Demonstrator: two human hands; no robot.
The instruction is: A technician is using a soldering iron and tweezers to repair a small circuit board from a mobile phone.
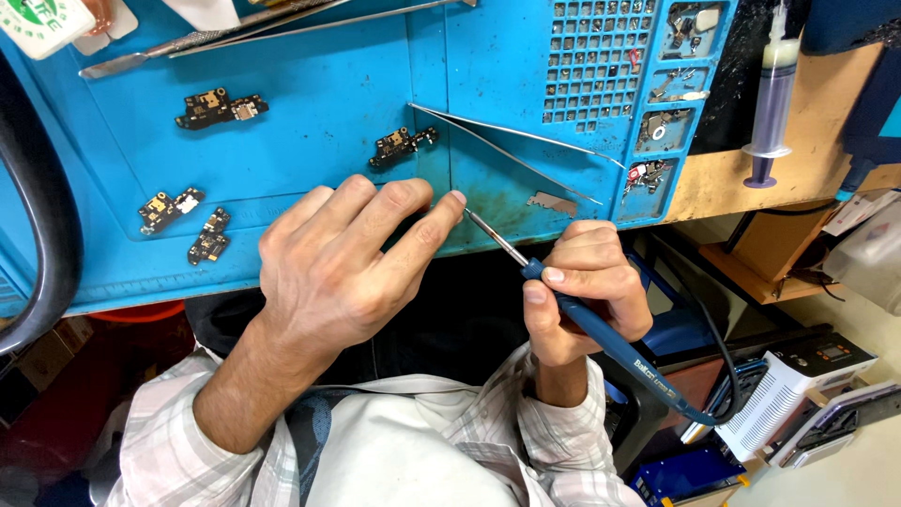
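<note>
The right hand (584,286) grips a thin blue soldering iron (601,333) by its stiff handle. The left hand (343,253) lies open and empty on the blue mat (319,141).

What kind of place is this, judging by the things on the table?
Probably an electronics repair bench. A blue work mat holds small circuit boards, the right hand holds a soldering iron, and tweezers lie nearby.

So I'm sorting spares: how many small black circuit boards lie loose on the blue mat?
4. One at upper left, one mid-mat above the left hand's fingers, and two side by side at far left. The hand may hide others.
</note>
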